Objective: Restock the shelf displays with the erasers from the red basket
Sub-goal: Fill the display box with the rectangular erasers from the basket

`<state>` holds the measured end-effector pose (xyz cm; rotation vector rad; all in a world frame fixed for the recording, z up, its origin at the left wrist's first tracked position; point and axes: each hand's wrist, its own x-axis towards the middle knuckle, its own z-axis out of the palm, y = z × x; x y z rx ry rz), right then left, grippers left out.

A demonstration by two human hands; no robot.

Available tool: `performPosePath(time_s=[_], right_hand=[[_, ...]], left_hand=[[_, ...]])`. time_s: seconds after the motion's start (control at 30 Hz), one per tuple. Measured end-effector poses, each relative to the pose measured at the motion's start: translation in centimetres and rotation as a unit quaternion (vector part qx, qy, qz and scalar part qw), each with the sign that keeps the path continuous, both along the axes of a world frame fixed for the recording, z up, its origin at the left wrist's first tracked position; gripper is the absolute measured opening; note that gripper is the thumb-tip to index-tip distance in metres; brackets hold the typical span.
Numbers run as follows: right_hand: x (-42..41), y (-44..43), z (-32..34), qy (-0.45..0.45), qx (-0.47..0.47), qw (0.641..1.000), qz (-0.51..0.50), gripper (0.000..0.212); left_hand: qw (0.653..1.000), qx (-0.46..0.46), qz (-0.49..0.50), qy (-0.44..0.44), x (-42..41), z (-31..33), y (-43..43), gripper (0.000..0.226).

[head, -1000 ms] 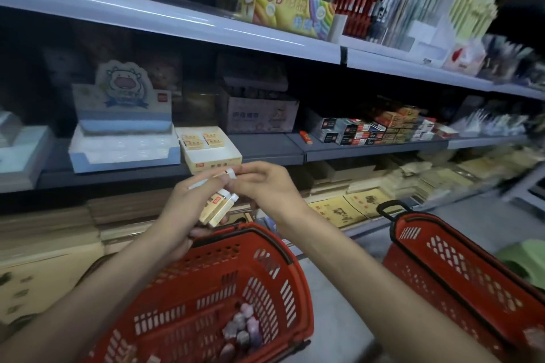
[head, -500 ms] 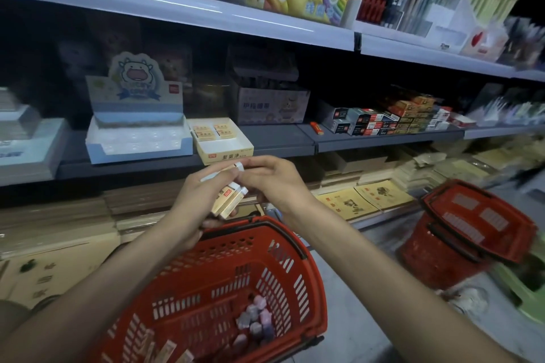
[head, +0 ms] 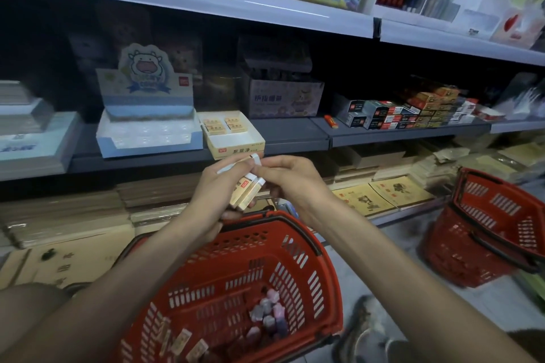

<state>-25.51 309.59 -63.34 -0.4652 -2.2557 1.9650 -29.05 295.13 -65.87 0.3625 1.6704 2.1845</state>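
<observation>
Item: erasers [head: 246,193], small stack, long axis tilted up-right. L hand [head: 218,186] gripped stack; R hand [head: 290,177] pinched its top end. Display box [head: 236,148] sat directly above/beyond, L hand nearer. Red basket [head: 295,233] below, more stock inside.

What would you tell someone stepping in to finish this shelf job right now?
Left hand grips a small stack of tan erasers above the red basket. Right hand pinches the stack's top end.
The cream display box on the shelf holds four matching erasers at its back; its front part is bare.
Left to do: set the held stack into that box, then shelve the loose erasers, tan and pastel, lying in the basket.
</observation>
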Motion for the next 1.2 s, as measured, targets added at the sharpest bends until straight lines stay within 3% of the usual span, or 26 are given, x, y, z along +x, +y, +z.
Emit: performPosePath(time_s=[0.43, 0.6, 0.67, 0.77, 0.87, 1.0, 1.2], right_hand=[[-6.9, 1.2, 0.6, 0.031, 0.006, 0.995, 0.099, 0.023], [-10.7, 2.8, 2.4, 0.085, -0.105, 0.983, 0.125, 0.014], [-12.9, 3.1, 3.1, 0.075, -0.063, 0.99, 0.1, 0.011], [-16.1, 2.6, 3.4, 0.041, 0.035, 0.991, 0.12, 0.015], [-18.5, 1.9, 2.8, 0.014, 0.15, 0.976, 0.157, 0.028], [-20.1, 1.6, 1.9, -0.016, 0.243, 0.957, 0.159, 0.027], [-20.7, 1.9, 0.9, -0.061, 0.229, 0.957, 0.17, 0.033]], left_hand=[[0.996, 0.016, 0.07, -0.056, -4.5, 1.0, 0.6, 0.023], [0.991, -0.012, 0.122, -0.046, -6.3, 1.2, 0.4, 0.018], [0.981, -0.11, 0.159, 0.02, -7.0, 0.7, 0.2, 0.02], [0.938, -0.266, 0.164, 0.151, -8.0, -0.7, -0.1, 0.028], [0.907, -0.344, 0.161, 0.183, -8.5, -1.8, -0.2, 0.032], [0.906, -0.339, 0.178, 0.178, -9.0, -2.2, 0.1, 0.024], [0.912, -0.333, 0.181, 0.16, -9.5, -2.6, -0.1, 0.022]])
